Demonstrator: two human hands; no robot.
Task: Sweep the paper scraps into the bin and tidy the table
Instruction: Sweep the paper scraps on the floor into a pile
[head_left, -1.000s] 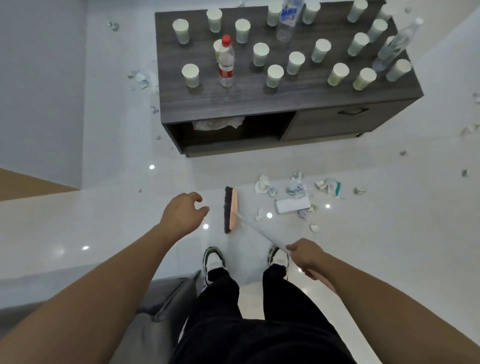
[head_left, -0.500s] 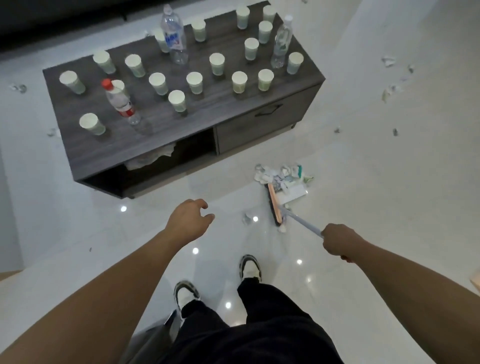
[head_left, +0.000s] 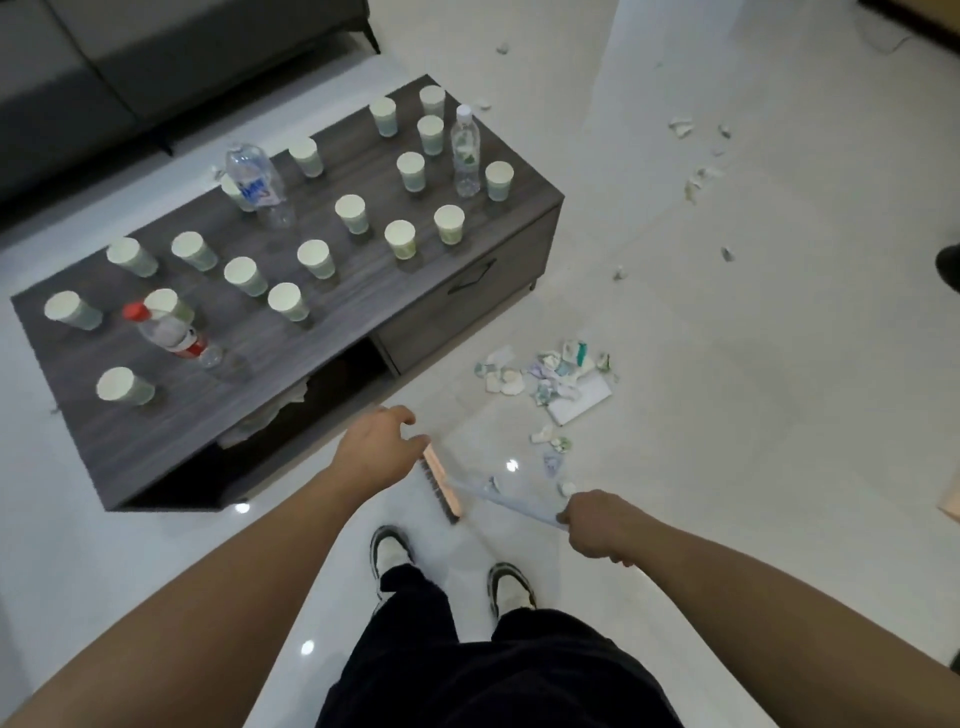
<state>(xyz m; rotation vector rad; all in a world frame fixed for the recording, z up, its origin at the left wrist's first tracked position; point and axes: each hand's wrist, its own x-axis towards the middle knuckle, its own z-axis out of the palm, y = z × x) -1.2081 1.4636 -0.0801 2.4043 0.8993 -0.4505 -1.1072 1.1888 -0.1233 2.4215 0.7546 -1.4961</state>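
Right hand (head_left: 597, 525) grips broom (head_left: 441, 486) handle (slanting left, floorward); left hand (head_left: 376, 452) loosely open.

**Open floor to the right, crowded table to the left**

The white floor (head_left: 753, 467) lies open right of the broom head (head_left: 441, 486) up to the pile of paper scraps (head_left: 550, 376). Looser scraps (head_left: 698, 179) dot the floor farther off. On the left the dark table (head_left: 322, 332) blocks the way, its top crowded with upright paper cups (head_left: 314, 258) and 3 bottles (head_left: 464, 150), narrow gaps between them. A grey sofa (head_left: 130, 62) stands beyond.
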